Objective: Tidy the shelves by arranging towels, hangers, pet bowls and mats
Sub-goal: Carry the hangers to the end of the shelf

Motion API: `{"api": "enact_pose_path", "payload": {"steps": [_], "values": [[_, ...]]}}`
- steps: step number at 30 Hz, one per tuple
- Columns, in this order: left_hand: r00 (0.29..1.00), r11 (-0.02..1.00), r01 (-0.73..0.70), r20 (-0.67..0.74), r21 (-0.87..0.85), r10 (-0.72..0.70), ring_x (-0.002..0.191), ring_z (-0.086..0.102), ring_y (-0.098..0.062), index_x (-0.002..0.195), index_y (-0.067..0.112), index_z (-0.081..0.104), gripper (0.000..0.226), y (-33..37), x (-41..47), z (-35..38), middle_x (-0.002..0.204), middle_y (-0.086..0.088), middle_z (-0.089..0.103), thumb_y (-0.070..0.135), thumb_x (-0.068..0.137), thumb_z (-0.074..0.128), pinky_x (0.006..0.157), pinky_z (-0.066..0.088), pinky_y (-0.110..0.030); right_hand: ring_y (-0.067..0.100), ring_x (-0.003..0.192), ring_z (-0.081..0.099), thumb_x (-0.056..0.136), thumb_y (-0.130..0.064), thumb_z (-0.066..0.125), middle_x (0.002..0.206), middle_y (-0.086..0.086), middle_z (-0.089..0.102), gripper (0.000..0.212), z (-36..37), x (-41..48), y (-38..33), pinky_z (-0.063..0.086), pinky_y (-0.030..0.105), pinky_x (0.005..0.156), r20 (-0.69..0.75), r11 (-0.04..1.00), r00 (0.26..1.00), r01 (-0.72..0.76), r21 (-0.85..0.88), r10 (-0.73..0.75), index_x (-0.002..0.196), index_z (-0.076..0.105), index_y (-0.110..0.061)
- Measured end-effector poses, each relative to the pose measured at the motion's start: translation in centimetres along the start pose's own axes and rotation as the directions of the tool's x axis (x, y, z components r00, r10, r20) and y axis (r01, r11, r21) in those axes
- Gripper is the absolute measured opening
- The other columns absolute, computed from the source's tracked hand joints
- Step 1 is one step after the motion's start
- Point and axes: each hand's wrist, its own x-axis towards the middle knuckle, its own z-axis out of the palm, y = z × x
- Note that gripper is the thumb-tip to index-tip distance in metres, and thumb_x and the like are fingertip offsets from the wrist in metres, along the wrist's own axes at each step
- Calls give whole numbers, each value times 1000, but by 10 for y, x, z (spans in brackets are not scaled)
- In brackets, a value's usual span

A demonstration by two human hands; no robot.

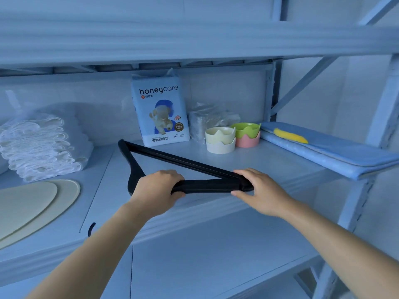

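At the shelf's [259, 165] left end, a stack of white towels [41, 147] leans a little, and 2 cream mats [32, 208] lie at the front left corner. A careless sweep leftward could topple the stack.

The black hanger [183, 162] may be several stacked together; I cannot tell. It is held flat just above the shelf near the front edge. The left hand [159, 188] is curled round its near bar, and the right hand [259, 190] pinches the right tip, fingers over and thumb under. If it were released here it might tip over the front edge.

The hanger's far corner sits close to the upright pack of pet pads [159, 113], so a push backward would likely knock the pack flat. A swing to the right could hit the 2 bowl stacks, cream [220, 134] on white and green [246, 128] on pink, which look light. The folded blue mat [323, 147] overhangs the right edge and could slide off if nudged.

The pack reads "honeycare", "宠物训导垫" and "M". The smaller print is too fine to read.
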Motion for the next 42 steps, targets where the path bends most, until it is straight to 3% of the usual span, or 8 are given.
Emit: {"api": "enact_pose_path", "payload": {"steps": [11,17,23,29,38,42], "values": [[987,989,-149,-65,-9,148,88,53,-11,94,32,57,8,105,67,-1,89,14,55,37,88,56,64,44,-28,13,112,50,88,-31,62,121,-3,53,49,-80,-56,68,39,23,93,-120,994,989,-95,-55,88,131,47,-15],[957,963,-269,-109,4,267,91,50,-11,97,30,57,11,160,103,3,91,14,55,37,89,55,60,34,-26,9,118,45,89,-35,59,127,-7,50,51,-116,-88,103,36,19,96,-187,979,967,-189,-81,172,135,43,-18],[929,936,-353,-121,-5,349,95,54,-16,96,28,58,10,200,141,8,96,14,56,35,89,57,68,47,-32,12,116,48,89,-34,59,127,-5,51,50,-144,-101,133,37,21,92,-246,961,944,-254,-107,222,134,43,-16],[887,900,-435,-163,24,433,93,53,-11,101,29,58,14,232,191,20,95,13,58,36,88,57,62,30,-24,11,107,51,89,-29,60,116,-6,53,42,-165,-101,173,39,22,88,-316,955,921,-273,-114,226,128,48,-19],[860,864,-502,-116,-17,497,90,52,-8,101,31,56,14,276,289,49,92,15,53,36,88,55,62,36,-25,9,109,49,90,-34,58,120,-7,52,45,-199,-77,256,39,21,86,-322,929,904,-340,-145,280,131,45,-21],[852,853,-521,-91,-38,516,89,51,-8,100,31,56,13,291,328,69,90,16,52,36,88,55,63,37,-24,10,108,49,91,-35,56,119,-8,51,45,-208,-67,289,43,29,91,-301,915,900,-373,-153,317,132,44,-22]]}}
